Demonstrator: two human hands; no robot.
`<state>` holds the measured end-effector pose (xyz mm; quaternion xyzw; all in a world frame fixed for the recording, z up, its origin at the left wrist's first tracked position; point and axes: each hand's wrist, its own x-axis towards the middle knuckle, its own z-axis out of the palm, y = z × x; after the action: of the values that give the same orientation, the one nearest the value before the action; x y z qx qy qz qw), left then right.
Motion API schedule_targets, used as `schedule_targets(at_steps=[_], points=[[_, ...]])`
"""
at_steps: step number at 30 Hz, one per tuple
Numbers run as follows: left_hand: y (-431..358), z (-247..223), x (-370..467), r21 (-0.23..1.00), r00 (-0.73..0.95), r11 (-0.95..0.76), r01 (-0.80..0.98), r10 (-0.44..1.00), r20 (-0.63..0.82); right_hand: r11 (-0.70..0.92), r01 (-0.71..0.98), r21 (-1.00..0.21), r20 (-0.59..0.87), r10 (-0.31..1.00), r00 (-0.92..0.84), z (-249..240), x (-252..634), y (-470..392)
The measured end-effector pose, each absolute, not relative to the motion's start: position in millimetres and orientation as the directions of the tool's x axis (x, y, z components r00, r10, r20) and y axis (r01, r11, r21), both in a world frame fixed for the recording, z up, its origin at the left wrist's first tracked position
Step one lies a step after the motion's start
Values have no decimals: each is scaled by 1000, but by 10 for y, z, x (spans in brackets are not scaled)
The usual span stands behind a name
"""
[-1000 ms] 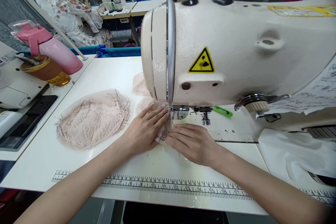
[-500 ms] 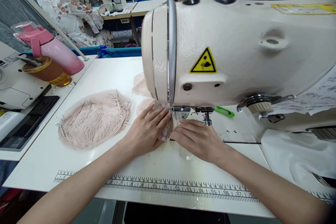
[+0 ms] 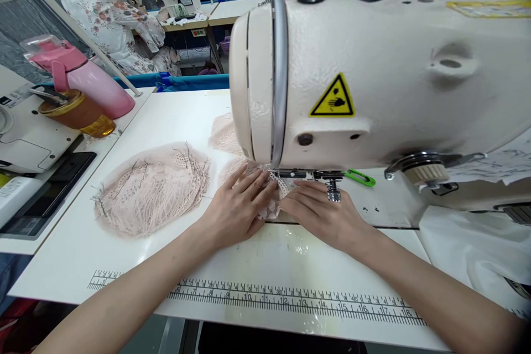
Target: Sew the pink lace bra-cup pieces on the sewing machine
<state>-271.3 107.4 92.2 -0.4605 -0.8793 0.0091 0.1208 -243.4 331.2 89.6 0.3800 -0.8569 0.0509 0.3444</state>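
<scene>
A pale pink lace piece [image 3: 271,207] lies on the machine bed under the head of a white sewing machine [image 3: 381,88]. My left hand [image 3: 232,207] rests flat on it from the left, fingers stretched toward the needle area. From the right, my right hand [image 3: 327,215] reaches in with fingers extended, their tips at the lace's right edge; its thumb is hidden. The machine head and my fingers cover part of the lace at the needle. More pink lace [image 3: 224,131] lies behind my left hand. A larger bundle of pink lace with dark loose threads [image 3: 153,191] sits to the left.
Green thread snips [image 3: 360,178] lie behind my right hand. A printed ruler scale [image 3: 265,296] runs along the table's front edge. At left stand a pink bottle [image 3: 97,86] and an amber cup [image 3: 77,113]. White fabric [image 3: 460,249] lies at right. Another person [image 3: 103,27] sits beyond.
Both hands have moved slightly right along with the lace at the needle. The camera view has also shifted a little. My right hand is now partly behind the machine's spring part.
</scene>
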Motion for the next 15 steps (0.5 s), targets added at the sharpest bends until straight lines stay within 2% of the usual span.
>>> schedule_targets(at_steps=[6, 15], points=[[1066, 917, -2719, -101, -552, 578, 810, 809, 204, 720, -674, 165, 589, -619, -519, 904, -2426, 3319], [1028, 866, -2715, -152, -357, 437, 886, 855, 377, 657, -745, 116, 597, -645, -476, 902, -2429, 3327]])
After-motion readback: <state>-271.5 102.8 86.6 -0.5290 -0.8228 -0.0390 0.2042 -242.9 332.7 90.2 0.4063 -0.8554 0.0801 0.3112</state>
